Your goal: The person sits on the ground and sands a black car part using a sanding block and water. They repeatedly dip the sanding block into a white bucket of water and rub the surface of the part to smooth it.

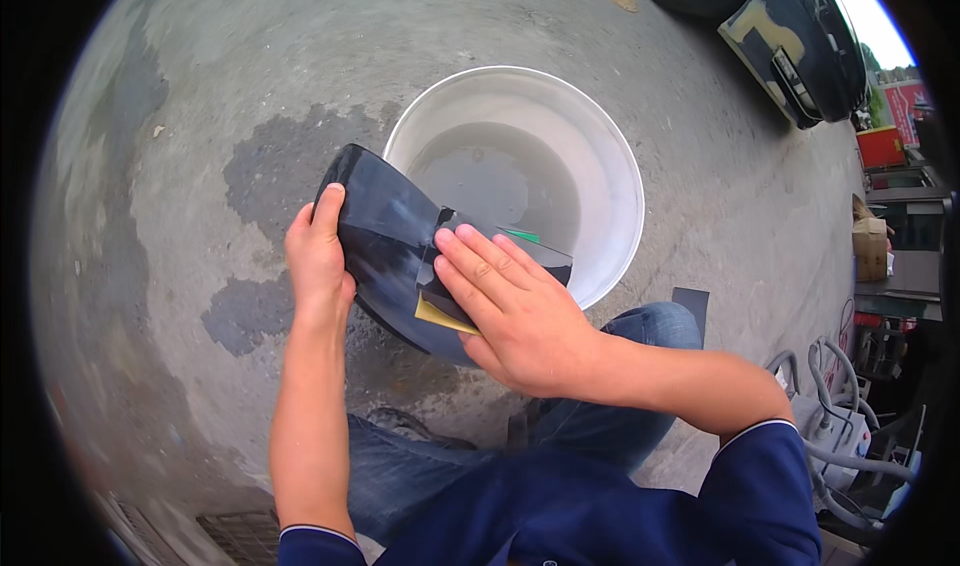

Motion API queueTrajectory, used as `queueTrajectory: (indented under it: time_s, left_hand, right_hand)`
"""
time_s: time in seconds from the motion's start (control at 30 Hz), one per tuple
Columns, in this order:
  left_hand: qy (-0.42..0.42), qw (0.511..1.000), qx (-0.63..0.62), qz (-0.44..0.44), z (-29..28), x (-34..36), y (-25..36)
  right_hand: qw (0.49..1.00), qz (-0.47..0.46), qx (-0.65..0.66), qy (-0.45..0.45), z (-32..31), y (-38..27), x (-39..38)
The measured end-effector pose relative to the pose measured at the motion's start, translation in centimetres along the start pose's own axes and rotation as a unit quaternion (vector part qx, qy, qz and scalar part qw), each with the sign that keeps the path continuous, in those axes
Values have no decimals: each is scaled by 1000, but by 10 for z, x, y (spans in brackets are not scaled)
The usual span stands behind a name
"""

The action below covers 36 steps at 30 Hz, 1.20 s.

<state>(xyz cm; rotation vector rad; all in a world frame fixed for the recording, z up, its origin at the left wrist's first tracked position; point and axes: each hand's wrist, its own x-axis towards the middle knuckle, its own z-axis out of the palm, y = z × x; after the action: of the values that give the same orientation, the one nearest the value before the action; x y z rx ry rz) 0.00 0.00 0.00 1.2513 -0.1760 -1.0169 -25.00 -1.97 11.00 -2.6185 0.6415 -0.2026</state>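
Observation:
In my left hand I grip the outer edge of a black, curved, glossy panel, with the thumb over its top face. The panel is tilted above the near left rim of a white bucket holding cloudy grey water. Flat across the panel lies my right hand, fingers stretched and together, pressing a dark sheet of sandpaper. A yellow layer shows at the sheet's lower edge. Beyond my fingers a small green strip is visible. My right thumb is mostly hidden.
Wet patches darken the concrete left of the bucket. A dark rectangular sheet lies beside my right knee. At the far right stands a dark car with tan patches. Hoses and a grey machine are at the lower right, below a cardboard box.

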Motion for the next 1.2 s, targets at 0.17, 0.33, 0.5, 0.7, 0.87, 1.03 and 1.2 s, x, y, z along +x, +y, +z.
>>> queueTrajectory:
  time_s: [0.17,0.33,0.5,0.7,0.87,1.03,1.2]
  left_hand:
    - [-15,1000,12,0,-5,6,2]
    - [32,999,-4,-4,-12,7,7]
    - [27,1000,12,2,-6,1,2]
    - [58,998,-25,-7,-15,-3,8]
    - [50,998,-16,-24,-6,-2,7]
    - [37,999,-4,-11,-18,-5,4]
    - [34,999,-2,-4,-14,-3,0]
  right_hand:
    - [998,-40,16,40,16,13,61]
    - [998,-63,1,-22,6,6,27]
    - [998,-61,19,-21,10,18,49]
    - [998,-51,9,-37,7,4,17]
    - [999,-35,4,-19,11,15,11]
    - [999,-19,8,-27,12,8,15]
    - [1000,-6,10,-29,9,10,-5]
